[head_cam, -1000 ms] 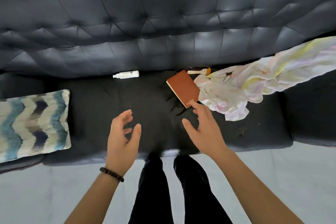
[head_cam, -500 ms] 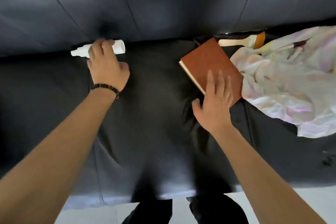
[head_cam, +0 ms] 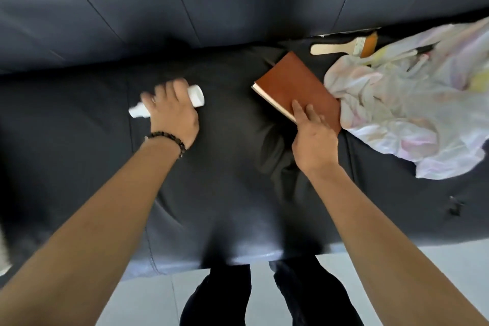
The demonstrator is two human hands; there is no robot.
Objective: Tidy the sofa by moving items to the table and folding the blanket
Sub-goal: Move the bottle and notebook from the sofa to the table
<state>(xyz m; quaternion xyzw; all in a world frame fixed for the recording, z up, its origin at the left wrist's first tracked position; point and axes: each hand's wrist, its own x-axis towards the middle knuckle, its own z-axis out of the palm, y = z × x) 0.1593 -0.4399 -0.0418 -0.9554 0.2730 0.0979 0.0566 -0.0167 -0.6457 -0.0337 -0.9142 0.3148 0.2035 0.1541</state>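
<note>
Surface: You are leaning over a dark leather sofa (head_cam: 225, 180). Its seat fills the middle of the view, creased and dented between your arms.
Backrest: The padded backrest (head_cam: 211, 2) runs across the far side.
Room: Pale floor tiles (head_cam: 148, 299) show along the near edge. Your legs in dark trousers (head_cam: 217, 296) stand against the sofa front.
Left hand: Your left hand (head_cam: 172, 114) is on the left of the seat, its fingers curled over a white bottle (head_cam: 196, 95). The bottle's ends stick out on either side of your hand. A dark bead bracelet (head_cam: 169, 138) circles that wrist.
Right hand: Your right hand (head_cam: 313, 137) has its fingers laid on the near corner of a brown book (head_cam: 293, 82). The thumb is hidden, so I cannot tell whether it grips the book.
Book: It lies at an angle on the seat, right of centre, its right edge touching the blanket.
Blanket: A crumpled pale blanket (head_cam: 410, 114) with faint pink and yellow patches is heaped on the right of the seat.
Brush: A wooden-handled paintbrush (head_cam: 344, 46) lies far right, against the backrest, its bristles at the blanket's edge.
Debris: Small dark bits (head_cam: 455, 206) sit on the seat, near right.
</note>
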